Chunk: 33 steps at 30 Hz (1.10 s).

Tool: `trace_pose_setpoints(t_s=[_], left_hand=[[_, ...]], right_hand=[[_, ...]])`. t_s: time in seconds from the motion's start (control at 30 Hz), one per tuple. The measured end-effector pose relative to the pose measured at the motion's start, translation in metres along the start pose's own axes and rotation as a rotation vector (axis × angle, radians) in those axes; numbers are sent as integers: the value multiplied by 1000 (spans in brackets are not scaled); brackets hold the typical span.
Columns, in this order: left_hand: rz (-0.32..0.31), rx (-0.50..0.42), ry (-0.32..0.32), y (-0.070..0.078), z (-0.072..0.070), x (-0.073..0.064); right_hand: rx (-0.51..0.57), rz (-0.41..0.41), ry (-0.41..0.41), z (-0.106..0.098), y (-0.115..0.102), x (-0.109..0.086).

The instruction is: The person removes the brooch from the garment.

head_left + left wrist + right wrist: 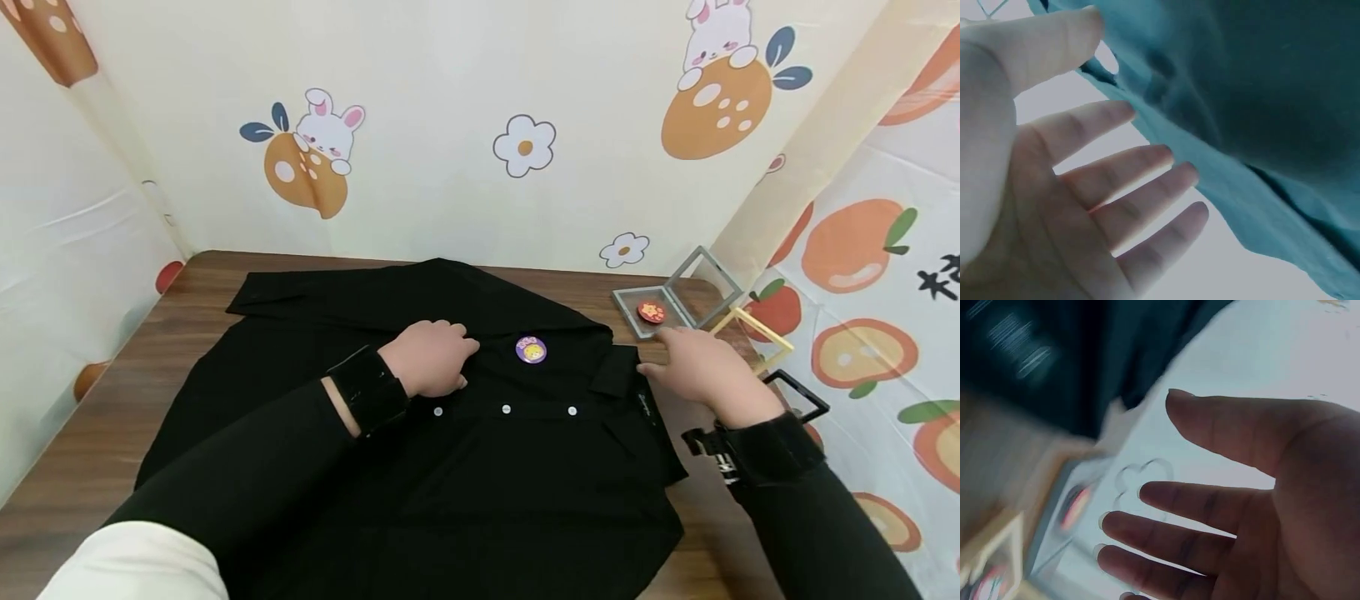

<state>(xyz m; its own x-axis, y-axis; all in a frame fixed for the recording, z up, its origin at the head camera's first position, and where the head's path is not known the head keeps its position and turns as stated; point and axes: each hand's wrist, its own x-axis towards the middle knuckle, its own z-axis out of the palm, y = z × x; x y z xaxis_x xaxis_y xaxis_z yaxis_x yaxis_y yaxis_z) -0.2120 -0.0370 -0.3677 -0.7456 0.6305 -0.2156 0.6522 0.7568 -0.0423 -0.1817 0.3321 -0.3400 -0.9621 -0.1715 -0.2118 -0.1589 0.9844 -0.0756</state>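
A black shirt (480, 483) with white buttons lies spread on the wooden table. On it is a round purple badge (531, 349) with a yellow figure. My left hand (430, 358) is over the shirt, left of the badge; in the left wrist view its fingers (1129, 203) are extended beside the cloth and hold nothing. By the shirt's collar end is my right hand (701, 371), with nothing in its grasp and its fingers (1166, 537) spread. Just beyond it stands a grey clear-lidded case (652, 293), lid raised, with a round red badge (651, 312) inside.
A pale yellow case (776, 354) and a black case (798, 392) stand at the right edge, partly hidden behind my right hand. Printed cloth walls (450, 200) rise behind the wooden table (67, 475) and on both sides.
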Motion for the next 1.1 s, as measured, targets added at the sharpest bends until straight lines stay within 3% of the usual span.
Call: trace_pose_setpoints(t_s=[0.23,0.37,0.47,0.57,0.77,1.1], left_hand=[[74,-121,75,8,7,23],[92,-127,149,14,11,39],[93,-135,168,16,11,51],[79,-147,145,14,14,64],[46,-170,36,9,21,81],[25,-186,-81,6,20,89]], right_hand=[[150,-90,18,7,-32,13],[153,-116,57,13,-45,22],[128,-141,76,16,-53,31],[74,-172,75,19,-59,42],[-38,-246,58,27,-73,58],[-61,-315,107,42,-96,71]])
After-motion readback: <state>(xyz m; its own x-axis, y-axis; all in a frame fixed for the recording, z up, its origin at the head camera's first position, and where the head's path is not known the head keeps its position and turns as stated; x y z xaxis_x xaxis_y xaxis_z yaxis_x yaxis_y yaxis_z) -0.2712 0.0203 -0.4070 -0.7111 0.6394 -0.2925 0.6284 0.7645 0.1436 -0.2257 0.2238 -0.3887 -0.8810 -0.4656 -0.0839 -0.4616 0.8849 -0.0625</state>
